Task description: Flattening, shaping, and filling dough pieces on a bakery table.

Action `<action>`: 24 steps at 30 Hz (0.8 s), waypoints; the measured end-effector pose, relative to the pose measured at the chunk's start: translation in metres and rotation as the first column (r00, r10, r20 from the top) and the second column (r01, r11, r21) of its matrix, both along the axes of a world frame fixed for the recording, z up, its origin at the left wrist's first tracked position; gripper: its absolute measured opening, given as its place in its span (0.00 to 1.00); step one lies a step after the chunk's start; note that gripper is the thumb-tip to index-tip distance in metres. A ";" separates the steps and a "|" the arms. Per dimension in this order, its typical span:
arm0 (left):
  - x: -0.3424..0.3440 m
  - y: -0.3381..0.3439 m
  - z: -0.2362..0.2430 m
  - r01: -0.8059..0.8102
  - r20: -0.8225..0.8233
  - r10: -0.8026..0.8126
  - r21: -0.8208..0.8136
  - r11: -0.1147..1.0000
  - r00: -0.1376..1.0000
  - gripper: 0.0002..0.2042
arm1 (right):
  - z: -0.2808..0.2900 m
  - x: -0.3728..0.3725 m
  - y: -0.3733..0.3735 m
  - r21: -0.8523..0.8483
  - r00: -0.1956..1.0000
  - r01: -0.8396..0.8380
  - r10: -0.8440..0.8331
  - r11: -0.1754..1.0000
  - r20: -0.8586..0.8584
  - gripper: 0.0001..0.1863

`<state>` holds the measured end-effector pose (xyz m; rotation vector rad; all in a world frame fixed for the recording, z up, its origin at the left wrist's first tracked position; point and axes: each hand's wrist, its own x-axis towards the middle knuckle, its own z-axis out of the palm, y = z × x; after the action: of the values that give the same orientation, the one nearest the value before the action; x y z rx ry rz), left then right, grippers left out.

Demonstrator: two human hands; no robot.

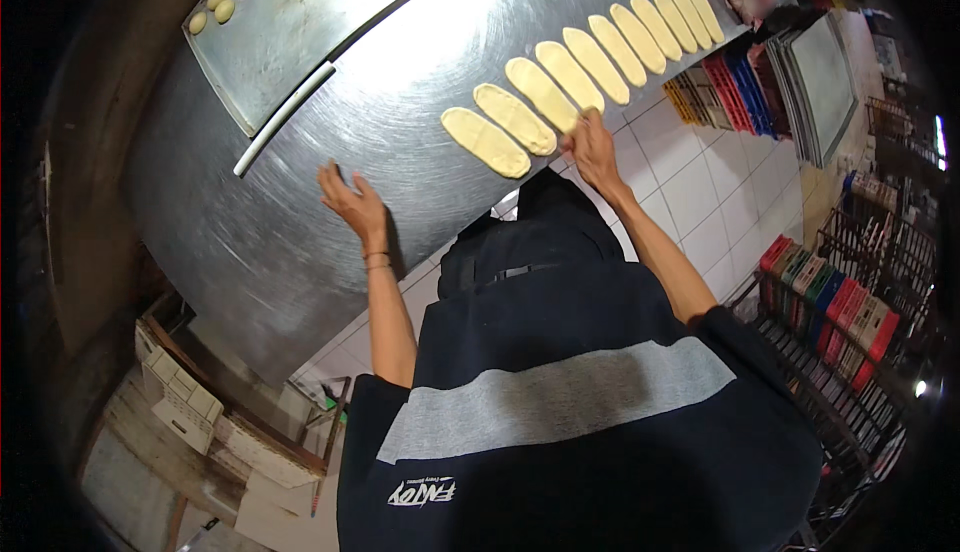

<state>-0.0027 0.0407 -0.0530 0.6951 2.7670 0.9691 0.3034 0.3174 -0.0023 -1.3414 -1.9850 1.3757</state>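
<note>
Apparently you're straightening flat, pale-yellow dough ovals (596, 65) beside your curled right grip (592, 152), its hold unclear; your left grip (352, 202) spreads empty over the grey metal worktop (270, 252). Next likely needs light fingertips.

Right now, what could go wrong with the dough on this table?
The dough pieces lie near the edge of the table, so one might slip off. They also lie close together, so neighbours could stick. The right hand is at their near ends, so it might dent one.
</note>
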 end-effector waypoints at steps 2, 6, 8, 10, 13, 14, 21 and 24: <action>-0.046 0.015 0.001 -0.038 -0.103 0.058 0.192 0.981 0.993 0.26 | 0.001 0.039 0.006 0.072 0.990 -0.020 0.010 0.997 0.138 0.14; -0.127 0.047 -0.002 -0.178 -0.290 0.178 0.025 0.984 0.940 0.32 | 0.000 0.122 0.034 -0.076 0.600 -0.371 0.302 0.925 0.741 0.12; -0.145 0.069 -0.007 -0.237 -0.307 0.200 -0.088 0.968 0.931 0.32 | 0.011 0.150 0.057 -0.436 0.147 -0.405 0.528 0.804 0.837 0.44; -0.140 0.090 -0.012 -0.308 -0.281 0.226 -0.292 0.905 0.932 0.33 | 0.022 0.149 0.080 -0.246 0.319 -0.379 0.376 0.892 0.870 0.37; -0.110 0.119 -0.017 -0.437 -0.259 0.401 -0.097 0.894 0.879 0.36 | 0.046 0.095 0.130 -0.166 0.659 -0.268 0.306 0.949 0.687 0.28; -0.100 0.128 -0.017 -0.444 -0.261 0.408 -0.098 0.891 0.875 0.36 | 0.052 0.065 0.147 -0.056 0.707 -0.325 0.281 0.944 0.649 0.21; -0.092 0.149 -0.006 -0.332 -0.304 0.220 -0.393 0.857 0.927 0.40 | 0.061 -0.216 0.230 0.103 0.858 -0.514 0.513 0.852 0.030 0.16; -0.100 0.149 -0.004 -0.293 -0.179 0.235 -0.483 0.825 0.955 0.40 | 0.046 -0.347 0.266 0.305 0.800 -0.595 0.586 0.744 0.129 0.15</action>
<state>-0.1024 0.1900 -0.0565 0.2898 3.0701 0.1942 -0.0440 0.5837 0.0439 -0.5841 -2.6546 1.1638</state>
